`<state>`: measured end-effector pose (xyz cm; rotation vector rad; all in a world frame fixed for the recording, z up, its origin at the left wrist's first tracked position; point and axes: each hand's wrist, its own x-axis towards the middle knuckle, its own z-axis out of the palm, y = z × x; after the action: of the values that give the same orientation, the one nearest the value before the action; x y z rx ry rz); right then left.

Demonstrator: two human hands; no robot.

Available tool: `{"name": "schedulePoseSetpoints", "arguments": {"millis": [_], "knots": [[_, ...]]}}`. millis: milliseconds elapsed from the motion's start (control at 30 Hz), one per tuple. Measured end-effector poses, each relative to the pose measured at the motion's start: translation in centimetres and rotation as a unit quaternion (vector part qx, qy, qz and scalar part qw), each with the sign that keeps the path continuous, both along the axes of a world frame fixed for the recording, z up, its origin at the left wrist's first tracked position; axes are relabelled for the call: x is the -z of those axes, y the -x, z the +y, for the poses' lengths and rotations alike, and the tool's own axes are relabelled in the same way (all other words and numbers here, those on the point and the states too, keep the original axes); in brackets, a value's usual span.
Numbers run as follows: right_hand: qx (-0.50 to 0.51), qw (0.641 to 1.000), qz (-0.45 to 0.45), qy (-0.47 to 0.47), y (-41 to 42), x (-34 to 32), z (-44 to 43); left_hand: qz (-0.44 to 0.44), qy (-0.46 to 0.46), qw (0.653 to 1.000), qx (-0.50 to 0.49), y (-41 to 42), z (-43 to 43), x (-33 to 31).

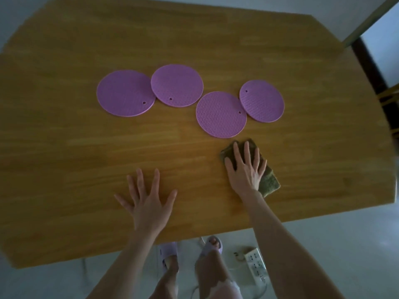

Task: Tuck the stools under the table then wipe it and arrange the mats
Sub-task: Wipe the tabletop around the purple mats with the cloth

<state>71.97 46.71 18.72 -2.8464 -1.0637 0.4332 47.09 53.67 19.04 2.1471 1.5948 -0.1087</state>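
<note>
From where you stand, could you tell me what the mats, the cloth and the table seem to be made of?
The mats look like soft silicone or rubber: matte purple, with a fine moulded honeycomb texture and a small hanging hole near the rim. The cloth looks like fuzzy olive-brown fabric, possibly microfibre, folded under the right hand. The table appears to be wood or wood-look laminate: long grain strips with a smooth, slightly satin finish.

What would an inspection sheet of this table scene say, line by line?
Surface: wooden table, bare near the front.
Job's things: four purple mats in two overlapping pairs; cloth flat on the table.
Clutter: nothing seen.
Hands: left hand spread flat on the table, empty; right hand pressed flat on the cloth.
Cables: power strip with cord on the floor beside the feet.
Surroundings: pale floor; slippers; stools not clearly seen.
</note>
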Motion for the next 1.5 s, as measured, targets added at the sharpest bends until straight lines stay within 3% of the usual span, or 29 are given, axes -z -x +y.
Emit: {"name": "schedulePoseSetpoints", "arguments": {"millis": [100,233,400,467,700,900,1133,1333,1500], "knots": [[-0.042,0.999,-0.011,-0.025,1.9,-0.1,1.6,-0.038,-0.038,0.999,0.009,-1.5,-0.4,-0.6],[-0.154,0.987,-0.029,-0.028,2.2,-0.2,-3.2,-0.077,-0.043,0.994,0.058,-6.4,-1.9,-1.5],[-0.039,0.999,-0.013,-0.015,-7.7,0.1,-2.5,-0.036,-0.016,0.997,0.06,-11.5,-3.2,-0.4],[-0.045,0.999,-0.008,-0.018,-10.3,0.1,-0.3,-0.01,-0.025,0.999,0.046,-12.7,-3.5,0.1],[-0.224,0.973,-0.021,-0.043,-12.7,0.3,-5.2,-0.033,-0.051,0.998,-0.018,-14.2,-4.0,0.2],[-0.091,0.996,-0.008,-0.012,-22.3,-0.2,-3.5,-0.082,-0.081,0.993,0.01,-23.6,-4.9,-0.3],[-0.202,0.978,-0.012,-0.051,-23.6,0.1,-5.7,-0.086,-0.124,0.987,0.056,-34.1,-1.1,0.0],[-0.054,0.998,-0.006,-0.03,-31.8,0.4,-0.6,-0.066,-0.127,0.986,0.081,-39.6,3.1,0.4],[-0.095,0.994,-0.017,-0.058,-30.8,0.5,0.4,-0.033,-0.105,0.991,0.081,-43.7,3.9,0.6]]}}
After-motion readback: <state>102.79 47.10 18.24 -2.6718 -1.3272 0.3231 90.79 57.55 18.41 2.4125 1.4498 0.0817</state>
